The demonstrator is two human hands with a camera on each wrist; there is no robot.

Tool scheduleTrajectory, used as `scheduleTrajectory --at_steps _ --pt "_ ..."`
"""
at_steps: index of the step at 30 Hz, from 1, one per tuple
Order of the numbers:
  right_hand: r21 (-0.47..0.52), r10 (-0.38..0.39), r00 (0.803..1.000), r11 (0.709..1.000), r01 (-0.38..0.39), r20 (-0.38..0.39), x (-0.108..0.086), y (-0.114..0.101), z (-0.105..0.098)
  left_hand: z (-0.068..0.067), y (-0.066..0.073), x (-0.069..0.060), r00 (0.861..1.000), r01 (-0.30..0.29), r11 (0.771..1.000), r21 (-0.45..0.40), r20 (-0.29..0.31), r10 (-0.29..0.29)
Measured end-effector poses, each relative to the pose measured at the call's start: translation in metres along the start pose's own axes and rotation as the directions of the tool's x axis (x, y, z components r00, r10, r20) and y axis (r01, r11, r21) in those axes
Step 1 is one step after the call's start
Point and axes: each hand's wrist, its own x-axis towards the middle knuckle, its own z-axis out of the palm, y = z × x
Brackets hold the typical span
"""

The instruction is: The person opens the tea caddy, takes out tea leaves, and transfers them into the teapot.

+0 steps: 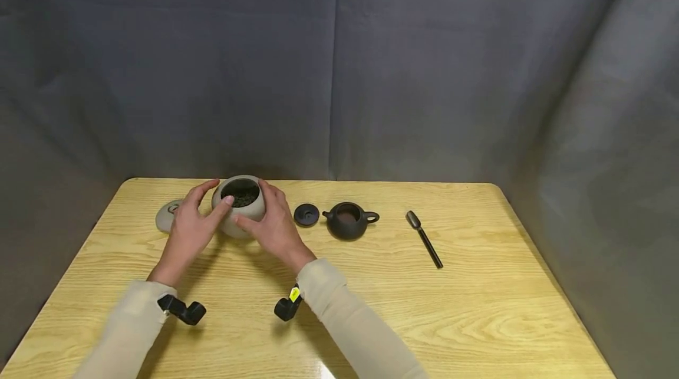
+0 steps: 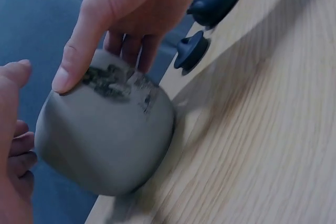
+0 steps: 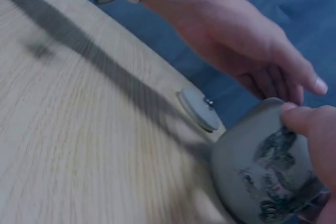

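A round grey jar (image 1: 250,212) with a painted dark pattern is near the table's back edge, its mouth uncovered and dark leafy bits inside. My right hand (image 1: 276,224) grips its right side, the thumb on the near wall and the fingers round the far side. On the other side is my left hand (image 3: 241,35), thumb stretched out and fingers slightly bent; a small gap shows between it and the jar (image 3: 268,166) in the right wrist view. Behind the left hand lies a grey lid (image 1: 165,216). Whether the jar's base touches the table cannot be told.
Right of the jar lie a small dark lid (image 1: 306,215) and a dark teapot (image 1: 347,227) without its lid, handle to the right. Farther right is a scoop (image 1: 426,241) with a black handle. A grey curtain (image 1: 414,72) hangs behind the wooden table (image 1: 477,308).
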Motion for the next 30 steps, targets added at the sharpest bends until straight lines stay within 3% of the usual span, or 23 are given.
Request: scheduleTrajectory --at_steps 5,9,17,24,30 --pt "-0.059 -0.024 0.997 0.998 0.028 0.077 -0.011 0.004 -0.015 0.01 0.005 0.0 0.998 -0.039 0.999 0.032 0.044 0.038" --pt "-0.108 -0.027 0.99 0.993 0.042 0.137 -0.027 0.004 -0.026 0.017 0.003 0.0 0.999 -0.038 0.999 0.039 0.021 0.037" --pt "-0.115 -0.043 0.978 0.991 0.067 0.203 -0.064 -0.006 -0.05 0.025 0.002 0.0 1.0 0.002 1.0 0.031 -0.011 -0.002" --pt "-0.065 -0.142 0.973 0.986 0.156 0.181 -0.095 -0.017 -0.076 0.032 -0.001 -0.001 0.999 0.036 0.999 0.003 -0.02 -0.036" --pt "0.018 -0.173 0.982 0.985 0.172 0.08 -0.12 -0.01 -0.104 0.034 -0.004 -0.002 0.998 0.047 0.999 -0.013 -0.036 -0.047"
